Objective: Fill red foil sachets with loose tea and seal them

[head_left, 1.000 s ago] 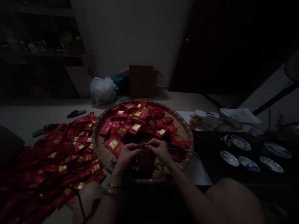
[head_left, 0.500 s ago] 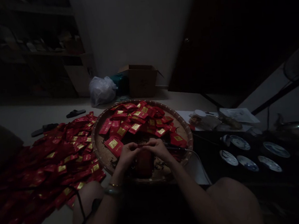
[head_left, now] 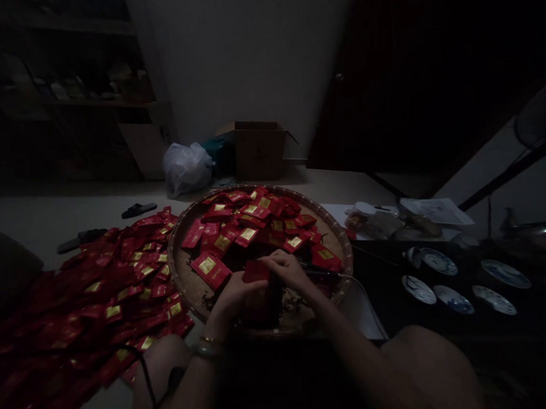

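Note:
Over the near side of a round woven bamboo tray [head_left: 176, 250], both hands grip one dark red packet [head_left: 257, 270]. My left hand [head_left: 235, 292] is closed on its left side, thumb across the front. The fingers of my right hand [head_left: 285, 270] pinch its upper right edge. Red packets with gold labels [head_left: 247, 234] are heaped in the far half of the tray. A dark, pen-like tool [head_left: 323, 272] with a pale cord lies just right of my right hand. Dark loose bits, like dried leaves [head_left: 292, 299], are scattered on the tray under the hands.
A large pile of red packets [head_left: 114, 292] covers the floor at left, beside dark slippers [head_left: 138, 210]. Behind the tray stand a white plastic bag [head_left: 187, 167] and an open cardboard box [head_left: 260, 152]. Patterned dishes [head_left: 439, 261] sit on a dark surface at right.
My left hand has shifted from the packet's top edge down to its left side. The packet's upper part now shows between the hands. My right hand has stayed nearly in place.

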Tool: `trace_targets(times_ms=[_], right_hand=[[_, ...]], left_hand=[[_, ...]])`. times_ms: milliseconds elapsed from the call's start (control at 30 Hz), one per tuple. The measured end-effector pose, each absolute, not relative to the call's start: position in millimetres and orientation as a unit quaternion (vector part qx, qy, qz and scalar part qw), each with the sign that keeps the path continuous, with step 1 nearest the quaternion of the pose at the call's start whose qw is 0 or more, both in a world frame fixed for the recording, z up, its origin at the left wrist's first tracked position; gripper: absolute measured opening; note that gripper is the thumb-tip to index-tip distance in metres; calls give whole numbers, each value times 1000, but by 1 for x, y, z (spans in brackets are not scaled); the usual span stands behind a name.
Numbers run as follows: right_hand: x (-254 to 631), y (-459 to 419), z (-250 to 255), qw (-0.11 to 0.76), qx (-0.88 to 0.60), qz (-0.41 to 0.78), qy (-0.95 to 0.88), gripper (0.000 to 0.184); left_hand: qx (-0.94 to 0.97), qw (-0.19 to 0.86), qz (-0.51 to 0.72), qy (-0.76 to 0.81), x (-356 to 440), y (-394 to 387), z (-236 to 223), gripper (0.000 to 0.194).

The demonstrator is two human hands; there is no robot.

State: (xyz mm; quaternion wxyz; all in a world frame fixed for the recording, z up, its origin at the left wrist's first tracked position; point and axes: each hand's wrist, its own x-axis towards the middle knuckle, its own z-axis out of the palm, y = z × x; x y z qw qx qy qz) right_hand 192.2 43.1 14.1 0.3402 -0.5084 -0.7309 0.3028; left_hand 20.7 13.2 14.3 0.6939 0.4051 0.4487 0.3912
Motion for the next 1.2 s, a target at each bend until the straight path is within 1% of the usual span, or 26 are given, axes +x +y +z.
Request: trace_targets(times_ms=[67, 133, 167, 200, 233, 267, 333, 400, 467, 500, 567, 633, 667, 700, 767, 833, 933, 1033, 1200], right_hand=[[218, 45, 13, 235, -562, 228, -759, 40], [242, 44, 9, 68, -634, 141, -757, 61], [252, 43, 6, -2, -653, 112, -749, 65], [259, 42, 4, -51, -661, 95, -742, 66], [264, 41, 0, -80, -664, 86, -739, 63], [267, 40, -3, -90, -662, 81, -740, 58], [271, 41, -8, -86, -657, 79, -745, 50], [276, 43, -12, -78, -651, 81, -751, 45], [281, 47, -12, -35, -652, 102, -751, 46], [284, 48, -10, 9, -651, 120, -749, 46], [285, 50, -1, 128, -632, 173, -745, 47], [279, 47, 13, 234, -580, 232, -745, 48], [272, 44, 22, 265, -548, 260, -749, 48], [264, 41, 30, 277, -520, 285, -756, 48], [245, 34, 44, 273, -474, 315, -776, 50], [228, 28, 54, 253, -451, 321, -794, 50], [211, 25, 60, 237, -445, 321, -802, 40], [205, 24, 60, 239, -457, 306, -800, 29], [204, 21, 60, 227, -468, 256, -815, 21]], left_hand=[[389, 704, 394, 444, 22, 12, 16, 43], [368, 713, 401, 441, 24, 11, 18, 45], [360, 715, 406, 440, 25, 10, 19, 45], [356, 716, 411, 439, 25, 10, 19, 45], [355, 714, 416, 437, 25, 10, 19, 44], [357, 713, 418, 437, 26, 10, 20, 44], [363, 710, 415, 439, 26, 10, 20, 44], [369, 706, 410, 444, 25, 11, 20, 44], [374, 702, 410, 446, 25, 11, 20, 43], [377, 701, 410, 447, 25, 11, 20, 43], [385, 698, 406, 448, 25, 11, 20, 42], [395, 689, 402, 455, 25, 11, 21, 39], [401, 684, 401, 459, 25, 11, 22, 37], [407, 679, 399, 463, 26, 10, 23, 36], [416, 675, 389, 469, 27, 9, 25, 33], [423, 677, 375, 470, 28, 7, 27, 28], [434, 681, 368, 461, 29, 5, 27, 26], [454, 672, 372, 452, 28, 6, 25, 29], [482, 639, 377, 466, 25, 12, 21, 33]])
